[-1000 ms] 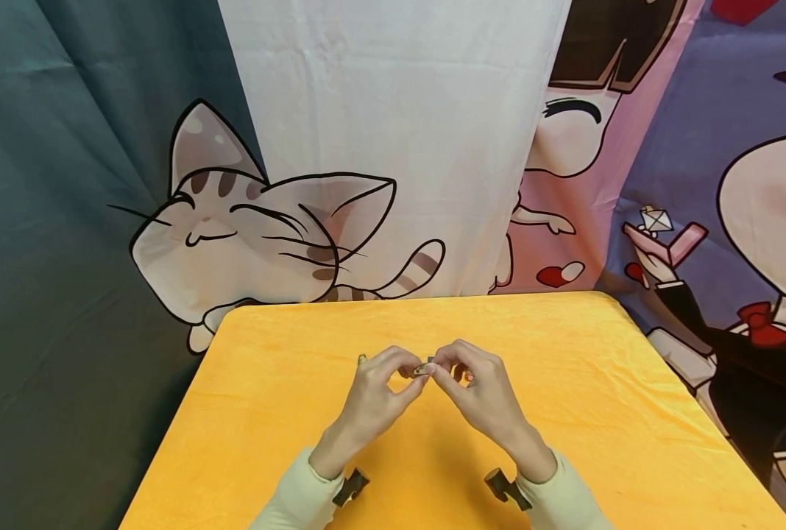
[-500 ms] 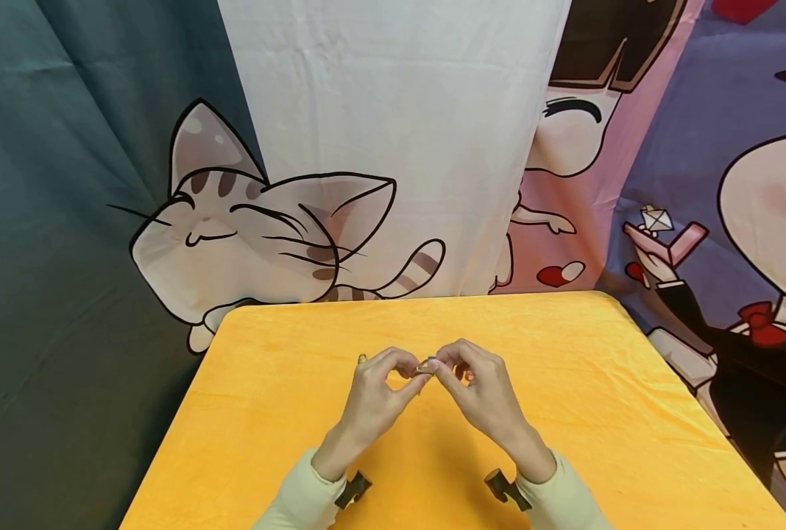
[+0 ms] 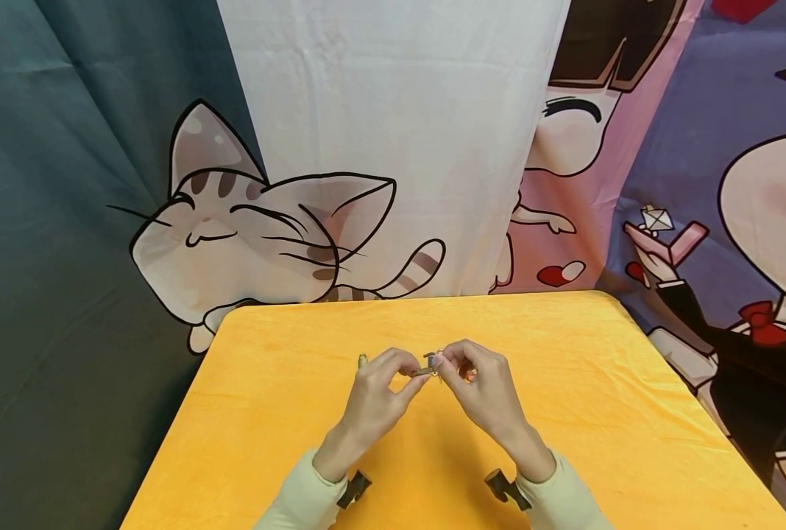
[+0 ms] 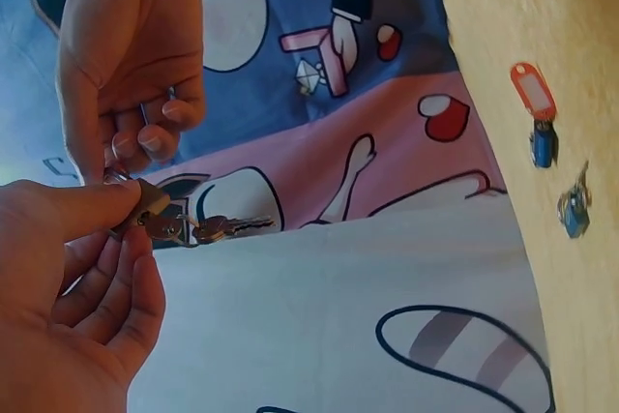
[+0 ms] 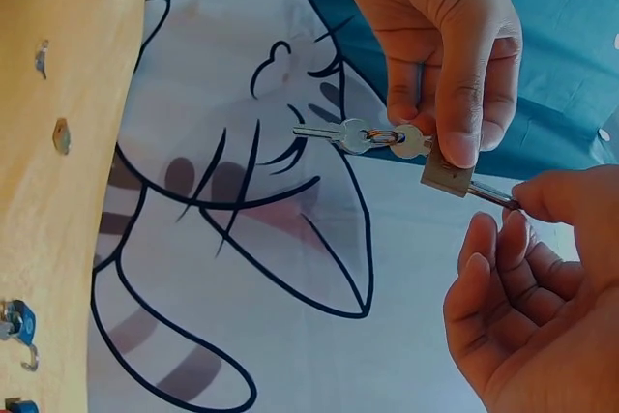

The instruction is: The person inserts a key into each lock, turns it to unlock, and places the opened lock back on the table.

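Above table [image 3: 605, 397], left hand [image 3: 376, 394], right hand [image 3: 487, 390] pinch padlock [image 5: 446, 177].

Red tag [image 4: 534, 92], two blue bits [image 4: 544, 147], brass-coloured piece [image 5: 62, 136] and a silvery bit [image 5: 42, 59], all kinda scattered across a yellow-covered desk [image 3: 598, 427].

Above the table [image 3: 631, 419], the padlock [image 5: 446, 178] sits between left grip [image 3: 376, 394] and right grip [image 3: 486, 386].

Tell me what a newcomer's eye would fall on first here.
Probably the big cartoon cat on the backdrop, beyond the bright yellow table. Next, likely the brass padlock with keys attached: the left hand holds its body, the right hand its shackle.
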Action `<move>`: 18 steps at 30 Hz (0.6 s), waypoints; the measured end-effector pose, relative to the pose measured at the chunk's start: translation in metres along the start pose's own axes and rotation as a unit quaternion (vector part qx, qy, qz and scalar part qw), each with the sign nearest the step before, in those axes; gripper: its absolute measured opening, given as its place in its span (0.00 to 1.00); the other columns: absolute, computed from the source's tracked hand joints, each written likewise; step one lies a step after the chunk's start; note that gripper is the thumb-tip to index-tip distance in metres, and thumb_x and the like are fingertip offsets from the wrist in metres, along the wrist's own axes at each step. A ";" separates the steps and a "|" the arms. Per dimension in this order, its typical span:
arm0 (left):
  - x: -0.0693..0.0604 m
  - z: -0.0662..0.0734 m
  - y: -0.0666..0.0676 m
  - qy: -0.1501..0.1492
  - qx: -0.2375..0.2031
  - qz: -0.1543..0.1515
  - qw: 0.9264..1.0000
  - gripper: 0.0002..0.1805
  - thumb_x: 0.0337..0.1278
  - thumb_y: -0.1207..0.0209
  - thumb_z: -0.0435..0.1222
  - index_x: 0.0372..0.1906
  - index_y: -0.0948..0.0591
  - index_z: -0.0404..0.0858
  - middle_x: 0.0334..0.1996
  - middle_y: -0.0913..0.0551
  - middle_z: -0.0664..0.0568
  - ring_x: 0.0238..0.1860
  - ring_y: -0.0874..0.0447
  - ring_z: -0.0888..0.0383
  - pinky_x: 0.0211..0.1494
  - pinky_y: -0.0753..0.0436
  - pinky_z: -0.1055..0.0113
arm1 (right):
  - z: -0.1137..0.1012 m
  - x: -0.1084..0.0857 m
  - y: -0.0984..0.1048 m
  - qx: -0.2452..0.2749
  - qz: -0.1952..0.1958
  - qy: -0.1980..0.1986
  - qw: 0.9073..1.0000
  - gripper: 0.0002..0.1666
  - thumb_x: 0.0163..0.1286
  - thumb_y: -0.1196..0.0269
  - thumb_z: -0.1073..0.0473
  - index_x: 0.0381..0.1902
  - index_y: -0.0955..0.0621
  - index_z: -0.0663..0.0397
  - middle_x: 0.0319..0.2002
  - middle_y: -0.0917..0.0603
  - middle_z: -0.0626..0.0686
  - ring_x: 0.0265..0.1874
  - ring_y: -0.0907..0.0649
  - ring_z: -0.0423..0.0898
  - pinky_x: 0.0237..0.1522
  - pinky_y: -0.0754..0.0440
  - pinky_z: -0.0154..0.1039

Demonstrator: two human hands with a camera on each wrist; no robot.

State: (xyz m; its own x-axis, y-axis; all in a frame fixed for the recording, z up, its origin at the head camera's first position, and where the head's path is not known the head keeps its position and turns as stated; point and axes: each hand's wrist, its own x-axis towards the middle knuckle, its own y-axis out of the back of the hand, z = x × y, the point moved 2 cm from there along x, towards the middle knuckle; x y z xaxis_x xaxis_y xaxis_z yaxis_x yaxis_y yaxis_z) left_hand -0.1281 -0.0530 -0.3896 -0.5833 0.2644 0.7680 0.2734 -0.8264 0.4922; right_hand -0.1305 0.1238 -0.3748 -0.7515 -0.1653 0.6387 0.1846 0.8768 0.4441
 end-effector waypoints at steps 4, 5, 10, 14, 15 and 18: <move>0.000 0.002 0.000 -0.061 0.054 0.005 0.997 0.12 0.45 0.27 0.29 0.33 0.20 0.39 0.31 0.17 0.54 0.33 0.17 0.63 0.39 0.18 0.76 | 0.001 -0.001 0.000 -0.001 0.005 -0.018 1.000 0.05 0.66 0.34 0.62 0.30 0.17 0.49 0.22 0.22 0.39 0.20 0.28 0.33 0.20 0.28 0.30; 0.001 0.002 0.000 -0.078 0.069 0.008 0.995 0.12 0.44 0.27 0.29 0.33 0.19 0.39 0.31 0.17 0.54 0.33 0.17 0.62 0.40 0.18 0.77 | 0.001 -0.001 0.000 0.000 0.005 -0.022 1.000 0.05 0.66 0.34 0.62 0.30 0.18 0.48 0.22 0.22 0.39 0.20 0.27 0.34 0.20 0.28 0.30; 0.002 0.003 0.000 -0.141 0.121 0.027 0.982 0.11 0.44 0.27 0.28 0.34 0.17 0.39 0.33 0.18 0.53 0.33 0.18 0.60 0.40 0.18 0.75 | 0.001 -0.001 0.001 0.002 0.001 -0.041 0.999 0.07 0.66 0.34 0.62 0.28 0.18 0.47 0.21 0.22 0.38 0.19 0.27 0.34 0.20 0.27 0.30; 0.002 0.002 0.000 -0.161 0.132 0.037 0.977 0.05 0.53 0.32 0.30 0.35 0.15 0.38 0.33 0.17 0.52 0.32 0.19 0.59 0.39 0.18 0.72 | 0.001 -0.001 0.001 0.004 -0.007 -0.056 0.998 0.08 0.67 0.36 0.63 0.27 0.18 0.47 0.20 0.22 0.39 0.19 0.26 0.34 0.20 0.27 0.30; 0.003 0.002 0.000 -0.166 0.136 0.039 0.976 0.03 0.56 0.33 0.30 0.35 0.15 0.38 0.32 0.17 0.52 0.32 0.19 0.59 0.39 0.18 0.72 | 0.001 -0.001 0.001 0.005 -0.009 -0.061 0.998 0.09 0.67 0.36 0.63 0.27 0.18 0.47 0.20 0.22 0.39 0.19 0.26 0.34 0.21 0.27 0.30; 0.003 0.001 0.001 -0.180 0.143 0.044 0.972 0.03 0.62 0.37 0.31 0.36 0.15 0.37 0.33 0.17 0.52 0.32 0.19 0.59 0.39 0.18 0.71 | 0.002 -0.001 0.002 0.009 -0.018 -0.079 0.997 0.10 0.69 0.38 0.63 0.27 0.18 0.47 0.19 0.22 0.40 0.19 0.26 0.34 0.23 0.25 0.30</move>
State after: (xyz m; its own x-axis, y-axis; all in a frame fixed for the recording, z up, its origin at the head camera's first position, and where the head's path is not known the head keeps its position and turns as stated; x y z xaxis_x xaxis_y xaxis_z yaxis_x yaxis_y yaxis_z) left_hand -0.1287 -0.0522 -0.3868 -0.2570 0.3974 0.8809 0.5422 -0.6953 0.4718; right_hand -0.1307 0.1265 -0.3761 -0.8484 -0.1235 0.5148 0.1464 0.8797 0.4524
